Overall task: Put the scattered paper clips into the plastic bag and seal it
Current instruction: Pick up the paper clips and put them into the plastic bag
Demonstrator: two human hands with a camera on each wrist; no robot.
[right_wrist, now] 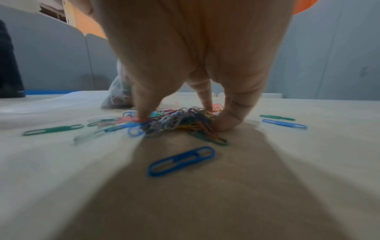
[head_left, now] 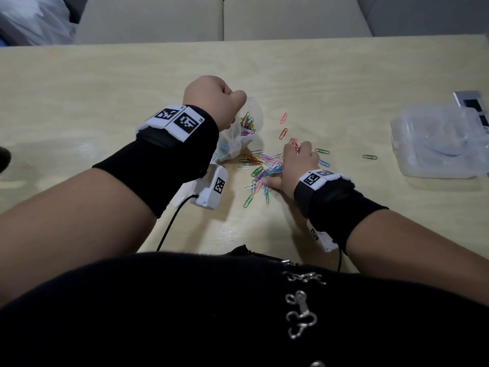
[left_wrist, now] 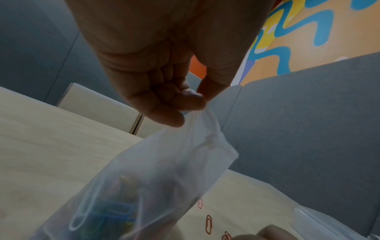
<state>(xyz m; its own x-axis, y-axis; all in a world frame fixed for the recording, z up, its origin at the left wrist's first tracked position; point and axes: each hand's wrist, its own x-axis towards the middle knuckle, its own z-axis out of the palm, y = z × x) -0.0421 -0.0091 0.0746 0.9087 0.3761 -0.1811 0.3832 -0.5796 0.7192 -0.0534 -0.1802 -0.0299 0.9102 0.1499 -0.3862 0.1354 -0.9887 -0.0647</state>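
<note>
A clear plastic bag (head_left: 232, 145) stands on the wooden table (head_left: 105, 102), its mouth facing right, with several coloured paper clips (head_left: 247, 124) inside. My left hand (head_left: 234, 112) pinches the bag's top rim between thumb and fingers; the left wrist view shows the same left hand (left_wrist: 197, 100) holding up the bag (left_wrist: 164, 170). To the right of the bag lies a heap of scattered clips (head_left: 264, 165). My right hand (head_left: 291, 165) is down on it. In the right wrist view the right hand (right_wrist: 180, 120) has thumb and fingers curled round the heap (right_wrist: 197, 125).
Stray clips lie around the heap, among them a green one (head_left: 369, 156) far right and a blue one (right_wrist: 182, 160) near my wrist. A clear plastic box (head_left: 436, 144) sits at the table's right. Cushions (head_left: 158, 19) line the far edge.
</note>
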